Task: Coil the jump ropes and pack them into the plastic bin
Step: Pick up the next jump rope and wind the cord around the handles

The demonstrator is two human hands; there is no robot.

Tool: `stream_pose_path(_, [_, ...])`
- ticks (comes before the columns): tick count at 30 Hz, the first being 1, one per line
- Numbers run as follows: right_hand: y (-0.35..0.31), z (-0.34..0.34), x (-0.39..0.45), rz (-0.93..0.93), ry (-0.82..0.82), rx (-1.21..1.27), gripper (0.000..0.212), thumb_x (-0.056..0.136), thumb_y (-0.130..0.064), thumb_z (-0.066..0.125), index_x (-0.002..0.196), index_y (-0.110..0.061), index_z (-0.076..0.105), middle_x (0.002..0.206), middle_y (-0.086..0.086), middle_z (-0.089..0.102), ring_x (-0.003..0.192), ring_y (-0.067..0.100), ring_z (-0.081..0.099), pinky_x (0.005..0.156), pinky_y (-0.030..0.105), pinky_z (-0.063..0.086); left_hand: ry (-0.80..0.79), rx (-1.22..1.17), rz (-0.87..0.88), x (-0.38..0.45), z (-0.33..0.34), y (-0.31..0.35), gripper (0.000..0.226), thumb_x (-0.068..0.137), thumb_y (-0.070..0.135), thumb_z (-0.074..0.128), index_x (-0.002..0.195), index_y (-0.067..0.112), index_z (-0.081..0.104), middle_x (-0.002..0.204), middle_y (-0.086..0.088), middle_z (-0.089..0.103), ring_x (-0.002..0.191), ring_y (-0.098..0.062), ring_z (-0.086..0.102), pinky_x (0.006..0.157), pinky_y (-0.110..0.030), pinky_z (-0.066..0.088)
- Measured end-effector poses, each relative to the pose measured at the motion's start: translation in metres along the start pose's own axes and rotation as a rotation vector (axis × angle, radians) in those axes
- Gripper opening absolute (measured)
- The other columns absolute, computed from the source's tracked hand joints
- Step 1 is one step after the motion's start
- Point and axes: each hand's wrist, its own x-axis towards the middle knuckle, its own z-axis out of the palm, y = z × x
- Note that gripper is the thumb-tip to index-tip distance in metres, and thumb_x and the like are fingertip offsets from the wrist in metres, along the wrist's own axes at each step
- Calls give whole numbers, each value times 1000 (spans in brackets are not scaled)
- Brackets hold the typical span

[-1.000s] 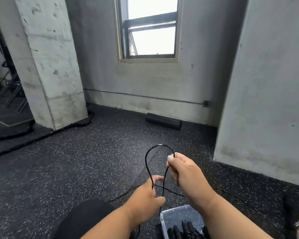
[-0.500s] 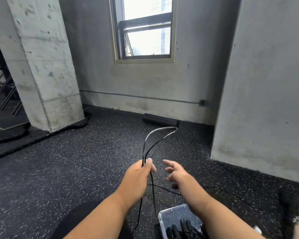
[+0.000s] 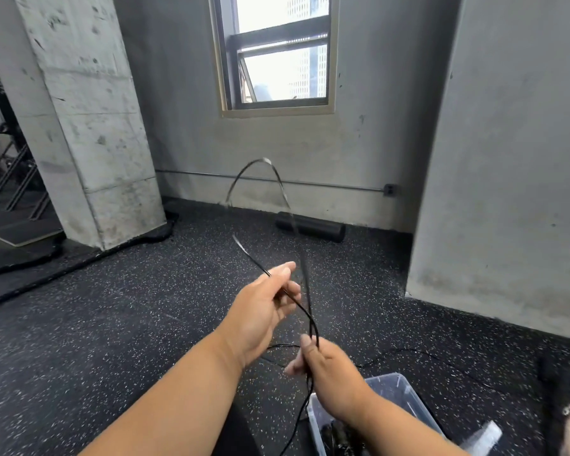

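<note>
A thin black jump rope (image 3: 305,278) arcs up in a tall blurred loop in front of me and trails down past the bin onto the floor. My left hand (image 3: 264,311) is raised, fingers loosely extended, with one strand running through them. Lower and to the right, my right hand (image 3: 326,373) pinches the two strands where they cross. A clear plastic bin (image 3: 408,399) sits at the bottom right under my right forearm, with dark rope handles inside, partly hidden.
Speckled black rubber floor all round. A black foam roller (image 3: 313,227) lies by the far wall under a window. A concrete pillar (image 3: 89,126) stands at left, a grey wall corner (image 3: 507,192) at right. More black rope (image 3: 408,352) lies on the floor right of the bin.
The rope loop has swung higher and wider. My right hand, open half a second ago, now pinches the strands lower down; my left hand has loosened its pinch and risen.
</note>
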Motion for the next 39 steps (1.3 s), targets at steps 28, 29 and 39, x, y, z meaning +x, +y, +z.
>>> stream_pose_path(28, [-13, -27, 0, 31, -286, 347, 42, 100, -23, 53, 141, -33, 57, 138, -8, 65, 134, 9, 54, 108, 32, 40, 44, 119, -25, -4, 16, -14, 39, 114, 41, 36, 89, 15, 51, 78, -7, 67, 85, -23, 74, 69, -34, 61])
stream_pose_path(29, [-7, -19, -1, 56, -296, 333, 47, 93, -18, 60, 139, -29, 56, 137, -5, 65, 130, 8, 55, 104, 26, 43, 39, 99, -29, -3, 19, -7, 38, 114, 42, 36, 90, 16, 52, 78, -8, 68, 87, -24, 73, 66, -31, 59])
stream_pose_path(39, [2, 12, 0, 27, -287, 115, 24, 109, -31, 46, 107, -20, 66, 108, 15, 71, 87, 12, 66, 80, 33, 47, -28, 163, -144, 1, 26, 10, 52, 115, 46, 27, 119, 14, 69, 105, -10, 81, 103, -25, 77, 91, -37, 52])
